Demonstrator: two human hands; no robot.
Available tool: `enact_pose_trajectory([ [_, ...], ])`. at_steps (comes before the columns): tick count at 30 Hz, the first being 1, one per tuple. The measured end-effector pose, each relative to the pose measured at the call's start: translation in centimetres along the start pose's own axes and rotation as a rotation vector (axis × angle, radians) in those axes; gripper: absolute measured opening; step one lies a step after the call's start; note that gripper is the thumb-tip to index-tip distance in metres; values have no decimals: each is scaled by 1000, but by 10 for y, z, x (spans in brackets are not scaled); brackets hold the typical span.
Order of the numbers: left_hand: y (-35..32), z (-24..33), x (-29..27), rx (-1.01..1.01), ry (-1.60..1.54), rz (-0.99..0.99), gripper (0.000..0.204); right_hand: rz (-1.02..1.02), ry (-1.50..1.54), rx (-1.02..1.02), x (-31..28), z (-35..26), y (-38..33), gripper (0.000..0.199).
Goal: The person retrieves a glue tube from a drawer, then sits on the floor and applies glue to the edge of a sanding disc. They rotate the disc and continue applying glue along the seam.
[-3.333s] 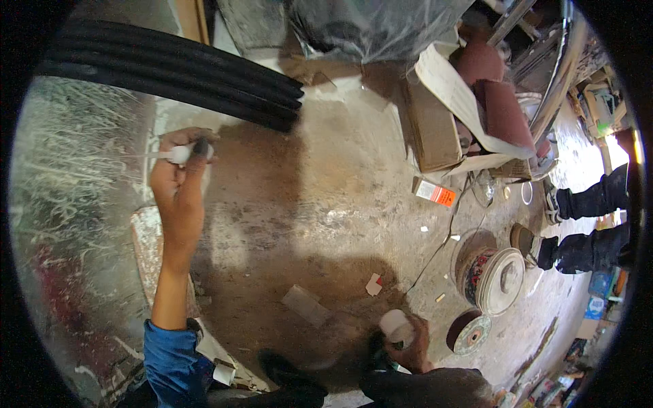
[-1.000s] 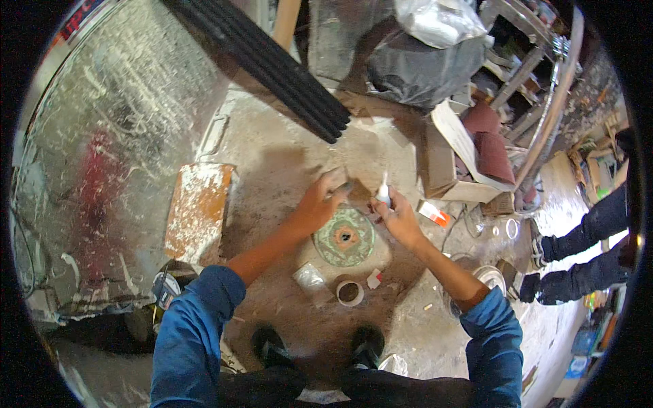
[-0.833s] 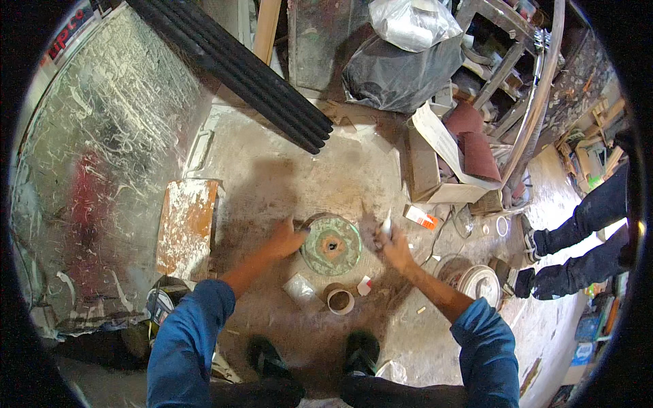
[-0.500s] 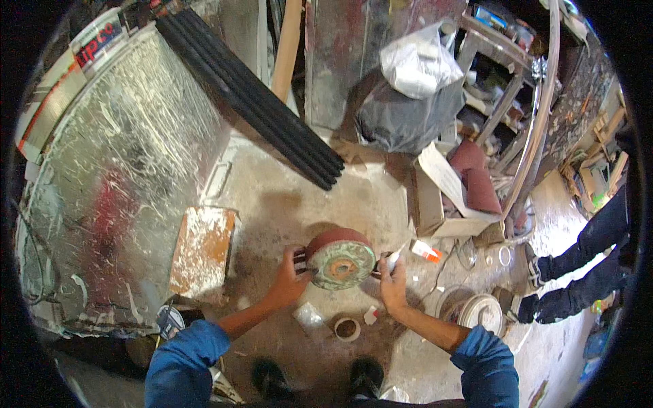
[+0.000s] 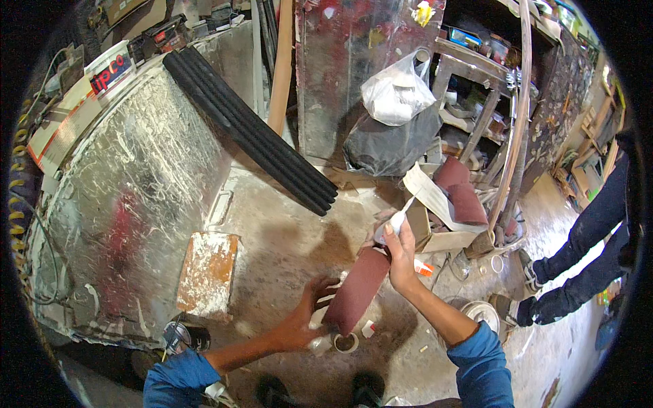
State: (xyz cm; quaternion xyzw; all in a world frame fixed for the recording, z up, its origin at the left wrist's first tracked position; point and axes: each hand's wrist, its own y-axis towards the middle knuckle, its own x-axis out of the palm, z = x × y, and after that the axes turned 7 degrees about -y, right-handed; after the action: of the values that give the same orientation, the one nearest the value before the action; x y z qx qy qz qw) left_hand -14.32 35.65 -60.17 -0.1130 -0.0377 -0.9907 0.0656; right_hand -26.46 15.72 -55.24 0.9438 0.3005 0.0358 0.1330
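Cupping the near end of the red abrasive-faced wheel (image 5: pixel 357 289), the left hand (image 5: pixel 314 315) had its fingers parted over one side, thumb low, presumably to balance it on edge. Pale ring (image 5: pixel 345 350) lay on the floor (image 5: pixel 272 231) just below. At the wheel's far end the right hand (image 5: pixel 403 262) curled round a white nozzle bottle (image 5: pixel 398 220), tip up, perhaps against drips; could not tell whether it also gripped the wheel. Farther off: box (image 5: pixel 450 241) of red sheets (image 5: pixel 467 205), black tubes (image 5: pixel 265 144).
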Motion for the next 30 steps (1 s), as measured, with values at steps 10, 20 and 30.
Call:
enact_pose_trajectory([
  [10, 17, 87, 24, -467, -23, -6, 58, -328, -414, -432, -8, -36, -18, 35],
  [20, 18, 50, -6, -54, -115, -5, 61, 35, -174, -251, 1, -30, 1, 29],
  [30, 20, 40, 17, -194, -283, -176, 90, 174, 119, -161, 8, -25, -11, 32],
])
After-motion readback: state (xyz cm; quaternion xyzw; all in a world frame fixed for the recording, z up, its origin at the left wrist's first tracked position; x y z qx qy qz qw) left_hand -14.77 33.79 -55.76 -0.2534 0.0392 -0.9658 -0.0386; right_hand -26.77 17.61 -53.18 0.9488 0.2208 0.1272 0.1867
